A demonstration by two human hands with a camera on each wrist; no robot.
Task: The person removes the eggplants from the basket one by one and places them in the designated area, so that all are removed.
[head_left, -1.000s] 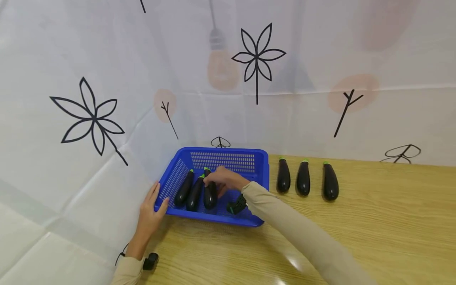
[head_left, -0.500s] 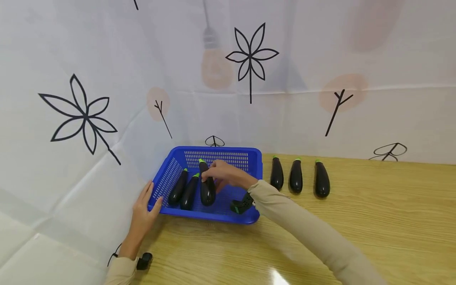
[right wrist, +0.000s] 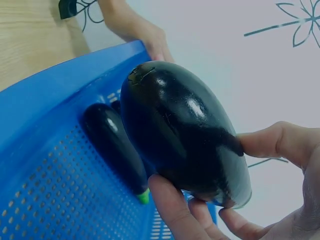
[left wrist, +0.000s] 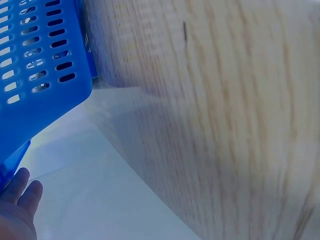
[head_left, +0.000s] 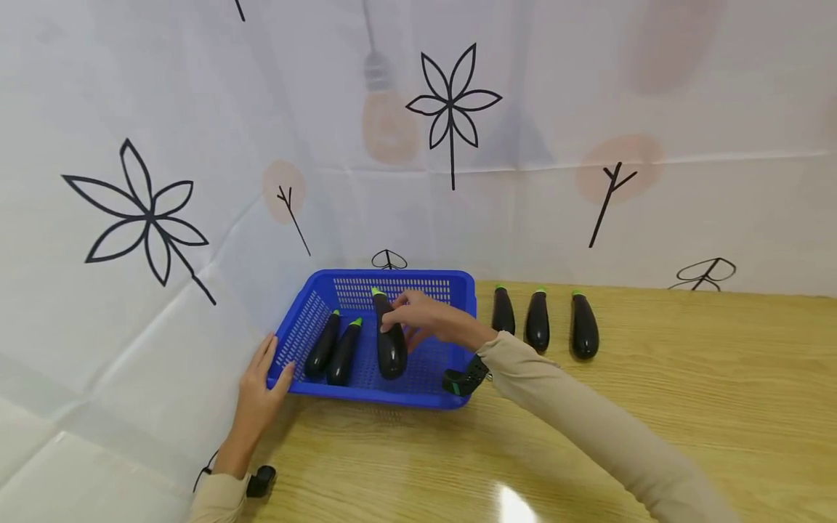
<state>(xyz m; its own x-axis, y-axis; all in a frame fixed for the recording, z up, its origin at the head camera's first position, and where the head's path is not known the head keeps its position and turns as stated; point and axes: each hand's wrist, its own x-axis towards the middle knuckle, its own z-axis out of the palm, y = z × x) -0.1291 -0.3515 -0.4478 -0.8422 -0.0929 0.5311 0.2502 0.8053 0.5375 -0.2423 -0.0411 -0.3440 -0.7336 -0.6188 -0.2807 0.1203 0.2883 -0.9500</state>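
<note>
My right hand holds an eggplant over the blue basket, thumb on one side and fingers on the other. In the right wrist view this dark, glossy eggplant is large, its rounded end toward the camera. Two more eggplants, one at the far left and one beside it, lie side by side in the basket's left part, green stem ends pointing to the back. At the basket's front left corner rests my left hand, its fingers extended along the outside and its thumb by the front rim.
Three eggplants stand in a row right of the basket: one near its rim, a middle one and a right one. All lie on the wood-grain table. A white patterned cloth hangs behind and at the left.
My right hand has lifted the third eggplant away from the two beside it and moved it rightward within the basket. The head view has shifted slightly; the left hand stays at the corner.
</note>
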